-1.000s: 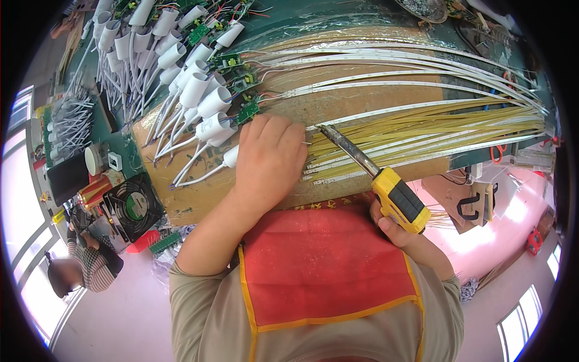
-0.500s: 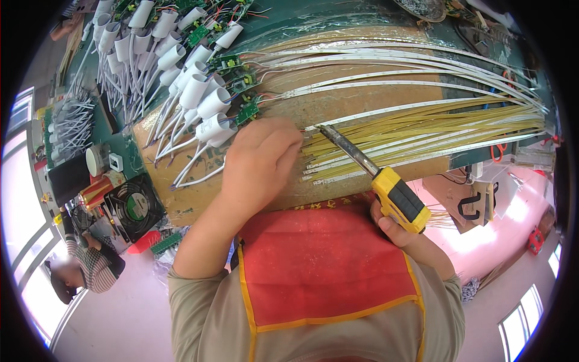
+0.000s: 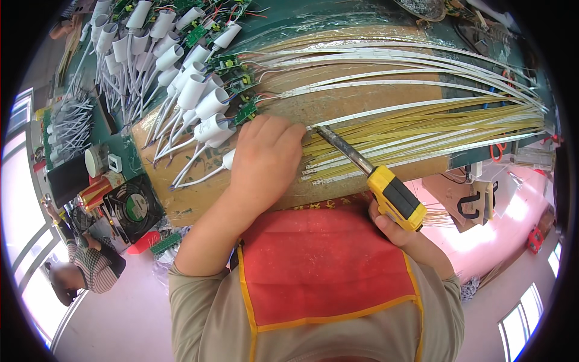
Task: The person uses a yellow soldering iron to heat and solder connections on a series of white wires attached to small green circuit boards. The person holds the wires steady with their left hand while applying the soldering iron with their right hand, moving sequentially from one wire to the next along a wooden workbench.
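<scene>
My left hand (image 3: 265, 160) is closed over the left end of an LED strip (image 3: 386, 111), its fingers pinched together; what they grip is hidden behind the hand. A white cylindrical housing (image 3: 228, 158) sticks out beside its palm. In my right hand (image 3: 391, 228) is a soldering iron (image 3: 398, 199) with a yellow and black handle. The iron's metal tip (image 3: 324, 133) rests at or just over the strip's end, close to my left fingertips. Below lie several yellow-backed and white strips (image 3: 362, 160) with their ends toward me.
White housings (image 3: 193, 90) with cords and green circuit boards (image 3: 246, 113) crowd the upper left. Strips wired to boards (image 3: 362, 75) stretch across the brown board (image 3: 193, 205). A fan (image 3: 134, 208) stands at the left. A metal dish (image 3: 425, 9) sits at the back; another person (image 3: 90, 268) is at lower left.
My left hand has shifted slightly right, and more of the white housing shows beside it. The soldering iron's handle has moved a little left and toward the table, its tip still by the strip's end.
</scene>
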Demonstrator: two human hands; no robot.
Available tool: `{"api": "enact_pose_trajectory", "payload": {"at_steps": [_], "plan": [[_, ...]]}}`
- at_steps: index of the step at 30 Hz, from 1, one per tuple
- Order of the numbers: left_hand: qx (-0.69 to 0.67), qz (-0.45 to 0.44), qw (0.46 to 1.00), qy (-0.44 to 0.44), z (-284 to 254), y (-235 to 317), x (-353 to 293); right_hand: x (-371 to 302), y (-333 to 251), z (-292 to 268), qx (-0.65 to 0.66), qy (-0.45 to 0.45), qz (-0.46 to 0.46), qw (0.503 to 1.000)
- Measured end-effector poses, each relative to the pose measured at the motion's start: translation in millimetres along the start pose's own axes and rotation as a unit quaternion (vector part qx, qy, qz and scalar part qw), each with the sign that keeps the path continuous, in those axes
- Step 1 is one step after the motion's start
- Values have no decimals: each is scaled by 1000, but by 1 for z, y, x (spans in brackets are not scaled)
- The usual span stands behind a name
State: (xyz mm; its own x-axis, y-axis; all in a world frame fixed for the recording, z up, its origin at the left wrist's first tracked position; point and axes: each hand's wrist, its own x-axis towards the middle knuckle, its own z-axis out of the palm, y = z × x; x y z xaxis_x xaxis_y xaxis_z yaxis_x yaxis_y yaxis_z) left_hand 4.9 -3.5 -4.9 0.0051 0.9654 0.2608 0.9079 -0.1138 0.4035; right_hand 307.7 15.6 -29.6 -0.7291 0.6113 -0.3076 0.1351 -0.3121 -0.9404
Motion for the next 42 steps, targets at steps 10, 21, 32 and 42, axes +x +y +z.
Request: {"api": "enact_pose_trajectory", "payload": {"at_steps": [10, 21, 32, 42], "plan": [[6, 9, 1000, -5, 1, 0, -1, 1, -4, 6, 16, 31, 0, 999], [1, 10, 1000, -5, 1, 0, -1, 2, 4, 4, -7, 17, -24, 1000], [2, 12, 1000, -6, 2, 0, -2, -2, 12, 3, 69, 14, -17, 997], [-1, 16, 1000, -1, 1, 0, -1, -2, 6, 6, 92, 31, -30, 995]]}}
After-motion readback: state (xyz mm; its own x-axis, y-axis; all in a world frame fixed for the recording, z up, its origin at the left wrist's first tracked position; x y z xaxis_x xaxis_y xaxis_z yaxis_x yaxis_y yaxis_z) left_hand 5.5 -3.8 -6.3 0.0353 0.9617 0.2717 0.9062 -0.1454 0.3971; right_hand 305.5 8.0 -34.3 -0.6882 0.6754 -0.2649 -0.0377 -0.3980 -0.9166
